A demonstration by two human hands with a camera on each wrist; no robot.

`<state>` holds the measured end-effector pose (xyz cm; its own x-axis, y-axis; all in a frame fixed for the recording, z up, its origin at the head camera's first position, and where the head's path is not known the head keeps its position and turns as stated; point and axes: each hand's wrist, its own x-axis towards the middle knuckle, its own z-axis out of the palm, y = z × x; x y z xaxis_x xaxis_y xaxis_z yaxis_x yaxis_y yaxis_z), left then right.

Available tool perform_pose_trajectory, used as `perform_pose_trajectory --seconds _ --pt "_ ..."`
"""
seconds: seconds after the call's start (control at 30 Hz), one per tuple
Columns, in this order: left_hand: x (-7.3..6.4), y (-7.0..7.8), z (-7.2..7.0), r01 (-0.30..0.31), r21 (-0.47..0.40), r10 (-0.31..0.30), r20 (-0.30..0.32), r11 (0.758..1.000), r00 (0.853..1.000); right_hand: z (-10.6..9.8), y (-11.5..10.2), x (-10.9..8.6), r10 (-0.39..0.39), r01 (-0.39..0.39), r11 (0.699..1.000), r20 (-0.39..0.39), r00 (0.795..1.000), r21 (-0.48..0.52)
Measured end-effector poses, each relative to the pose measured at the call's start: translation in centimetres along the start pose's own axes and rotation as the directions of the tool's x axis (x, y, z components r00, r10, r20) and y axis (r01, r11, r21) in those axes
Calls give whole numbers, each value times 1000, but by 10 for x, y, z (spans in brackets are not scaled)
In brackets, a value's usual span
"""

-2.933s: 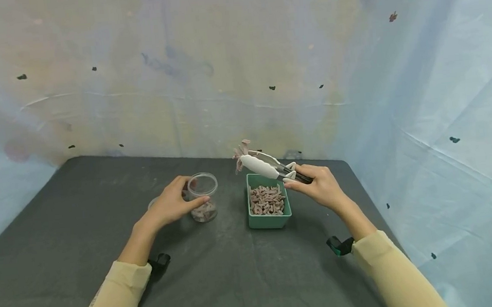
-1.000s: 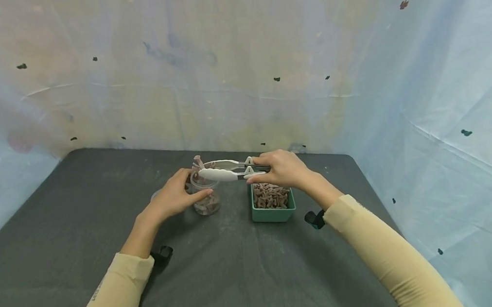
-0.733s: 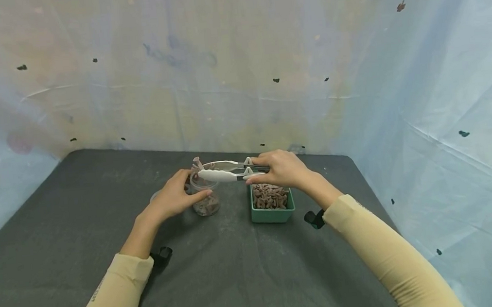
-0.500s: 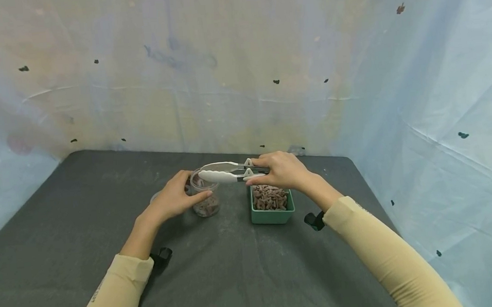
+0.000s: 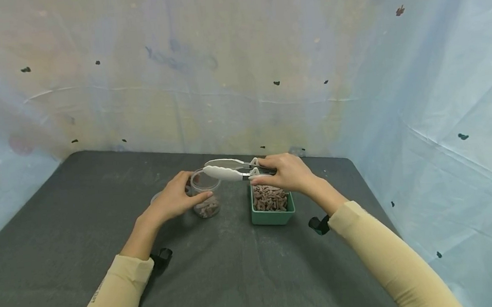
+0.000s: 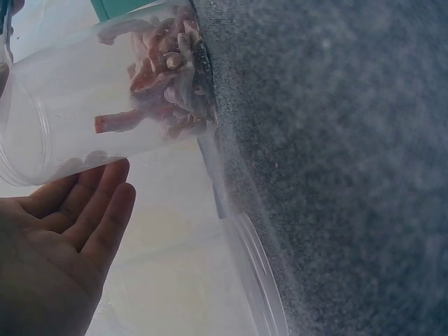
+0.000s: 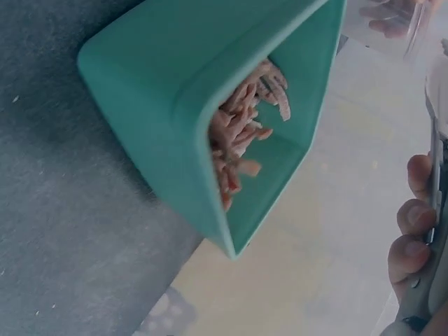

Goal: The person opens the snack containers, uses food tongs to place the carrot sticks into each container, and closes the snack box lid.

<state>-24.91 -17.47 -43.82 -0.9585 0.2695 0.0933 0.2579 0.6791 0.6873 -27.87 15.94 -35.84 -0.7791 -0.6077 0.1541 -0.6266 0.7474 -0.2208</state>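
Observation:
My left hand (image 5: 170, 199) holds a clear plastic jar (image 5: 207, 196) upright on the dark table, thumb on the near side and fingers on the far side. A small pile of pinkish-brown strips (image 6: 168, 77) lies in the jar's bottom. In my right hand (image 5: 289, 171) is a pair of tongs (image 5: 225, 172) with white scalloped heads, gripped by the handles. The tong heads stand apart at the jar's right rim with nothing between them. Below the right hand stands a green box (image 5: 273, 218) with more of these strips (image 7: 238, 133).
Behind the left hand, mostly hidden, is another clear plastic piece with a round rim (image 6: 262, 273). The dark tabletop (image 5: 231, 281) stretches around the jar and box. A pale plastic sheet (image 5: 222, 77) hangs behind and at both sides.
The tongs carried a bunch of strips from above the green box to the jar's mouth, and the strips dropped in. Since then the tongs have drawn slightly right. The left hand stays on the jar.

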Motion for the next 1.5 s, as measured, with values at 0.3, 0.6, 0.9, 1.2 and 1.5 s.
perform_pose_trajectory --seconds 0.3,0.6,0.9,1.2,1.5 --pt "2 -2 -1 5 9 -4 -5 1000 1000 -5 20 -19 28 -26 999 -75 997 30" --pt "4 -4 0 7 6 -7 -11 1000 1000 -14 44 -40 55 -57 998 -61 997 -21" --pt "4 -4 -1 -2 6 2 -4 1000 1000 -31 68 -59 59 -56 989 17 998 -140" --pt "5 -4 -2 -4 17 4 -3 1000 1000 -53 79 -71 66 -42 977 108 992 -211" --pt "5 -5 -1 -5 25 5 -4 1000 1000 -62 82 -75 43 9 952 163 986 -306"
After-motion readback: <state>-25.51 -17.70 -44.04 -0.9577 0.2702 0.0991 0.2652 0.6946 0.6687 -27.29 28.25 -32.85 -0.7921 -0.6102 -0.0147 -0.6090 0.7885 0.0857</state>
